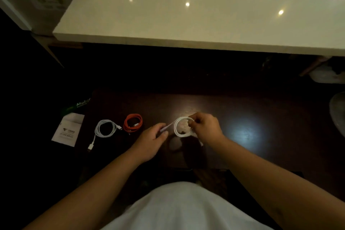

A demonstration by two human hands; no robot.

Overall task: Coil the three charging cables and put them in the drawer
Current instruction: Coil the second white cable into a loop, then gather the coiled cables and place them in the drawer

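Observation:
A white cable [178, 128] forms a loop just above the dark wooden table [261, 155]. My right hand [204, 126] pinches the loop at its right side. My left hand [153, 137] grips the same cable's loose plug end, stretched out from the loop's upper left. To the left an orange cable [133, 123] lies coiled on the table. Further left a pale blue-white cable [105, 129] lies coiled, with its plug tail trailing toward the table's front edge. No drawer can be made out in the dark.
A white card or packet [67, 129] lies at the table's left edge, with a dark green item [78, 105] behind it. A pale stone ledge [186, 22] runs across the back. A grey round object [337, 112] sits at the far right.

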